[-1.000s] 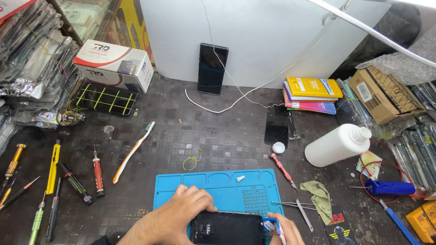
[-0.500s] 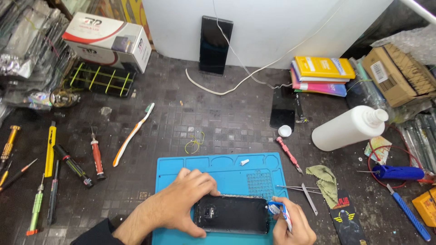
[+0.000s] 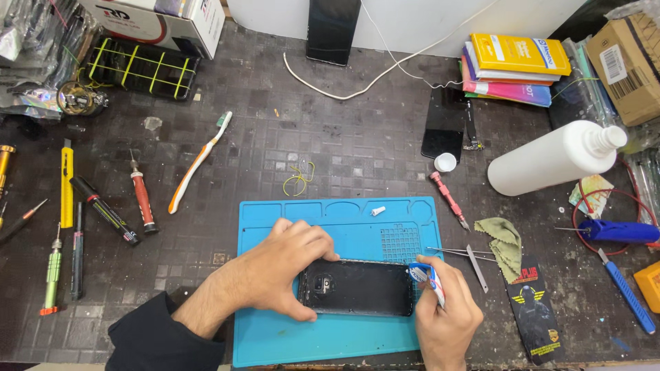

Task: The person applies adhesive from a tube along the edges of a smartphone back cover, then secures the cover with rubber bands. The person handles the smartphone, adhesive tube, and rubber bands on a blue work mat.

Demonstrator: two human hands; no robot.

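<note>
Left hand (image 3: 285,264) clamped on phone's (image 3: 357,287) left end, pinning it flat on blue mat (image 3: 275,336). Right hand (image 3: 447,319) grips small tube (image 3: 427,278), tip at phone's right edge.

Left hand (image 3: 278,271) bare, no rings or watch; black long sleeve (image 3: 148,340) bunched at wrist (soft fabric, creased). Right hand (image 3: 447,323) bare too, sleeve out of view at btm edge.
</note>
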